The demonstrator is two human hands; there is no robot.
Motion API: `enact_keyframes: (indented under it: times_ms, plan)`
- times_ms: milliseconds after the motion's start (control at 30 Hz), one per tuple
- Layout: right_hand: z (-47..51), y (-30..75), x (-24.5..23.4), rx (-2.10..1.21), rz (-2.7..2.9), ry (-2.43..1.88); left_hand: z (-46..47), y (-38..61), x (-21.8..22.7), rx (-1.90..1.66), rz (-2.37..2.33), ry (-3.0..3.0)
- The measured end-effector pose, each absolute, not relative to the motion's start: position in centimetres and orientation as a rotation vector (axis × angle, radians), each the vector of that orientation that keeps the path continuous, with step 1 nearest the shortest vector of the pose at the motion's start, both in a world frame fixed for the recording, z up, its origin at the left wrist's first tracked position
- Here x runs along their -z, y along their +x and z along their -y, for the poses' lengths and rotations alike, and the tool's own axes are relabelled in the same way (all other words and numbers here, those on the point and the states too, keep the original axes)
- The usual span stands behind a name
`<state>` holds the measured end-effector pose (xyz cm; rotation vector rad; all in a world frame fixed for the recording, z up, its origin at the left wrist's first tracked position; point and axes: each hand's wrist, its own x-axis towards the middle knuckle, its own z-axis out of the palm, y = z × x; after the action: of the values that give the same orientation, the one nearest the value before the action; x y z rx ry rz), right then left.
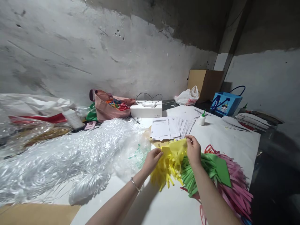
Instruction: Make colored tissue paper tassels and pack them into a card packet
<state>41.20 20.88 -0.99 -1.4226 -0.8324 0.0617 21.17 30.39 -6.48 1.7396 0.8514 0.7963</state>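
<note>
Between my two hands stretches a yellow tissue-paper fringe (172, 159), its solid band on top and its cut strips hanging down. My left hand (152, 158) pinches the band's left end between thumb and fingers. At the right end, my right hand (193, 149) grips the band's upper corner. Just right of the yellow piece, partly behind my right forearm, lies a green fringe (217, 167) with a solid band. Pink fringes (236, 184) lie beyond it, with a little red fringe (210, 149) showing at the top.
Bundled shiny white strands (70, 159) cover the table's left side, beside a clear plastic bag (131, 153). Printed papers (164, 128) lie ahead, with a glue bottle (202, 118) to their right. Farther back are a white box (146, 110), a pink bag (106, 107) and a blue bag (226, 102).
</note>
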Motion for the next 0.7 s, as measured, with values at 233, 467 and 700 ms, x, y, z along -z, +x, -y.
enact_keyframes:
  times_ms: [233,467,700]
  plan:
    - [-19.4,43.2,0.6,0.257,0.729,-1.492,-30.9,19.9,6.9,-0.871,-0.888,1.479]
    - [-19.0,41.8,0.4,0.452,0.992,-1.657,-31.1,18.9,6.6,-0.956,-0.874,1.285]
    - [-20.2,36.5,0.9,0.392,1.456,-1.635,-29.8,19.6,6.2,-0.930,-0.801,1.259]
